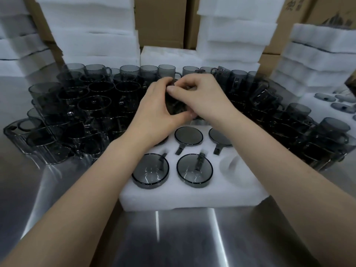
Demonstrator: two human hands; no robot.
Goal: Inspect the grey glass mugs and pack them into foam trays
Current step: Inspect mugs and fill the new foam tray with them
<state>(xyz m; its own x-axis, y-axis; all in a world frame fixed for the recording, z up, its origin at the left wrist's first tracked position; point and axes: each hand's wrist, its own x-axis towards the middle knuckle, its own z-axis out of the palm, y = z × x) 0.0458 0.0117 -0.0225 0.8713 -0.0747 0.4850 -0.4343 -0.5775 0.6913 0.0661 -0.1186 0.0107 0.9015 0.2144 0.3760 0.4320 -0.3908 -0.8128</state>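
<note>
- The held mug (175,106) is mostly hidden. The left hand (154,112) and right hand (202,95) curl round it, leaving only a dark patch between them.
- The left hand also covers the far-left pocket of the foam tray (192,197); only a rim arc (162,141) shows there.
- The right wrist hides the far edge of the far-right packed mug (219,137).
- A second tray (316,106) runs off the right edge; the grey pieces (323,97) in it are too small to identify.
- The print on the cardboard box (294,4) is blurred, cut off at the top and unreadable.
- The loose mugs (92,105) overlap in a dark mass, so they cannot be counted.
</note>
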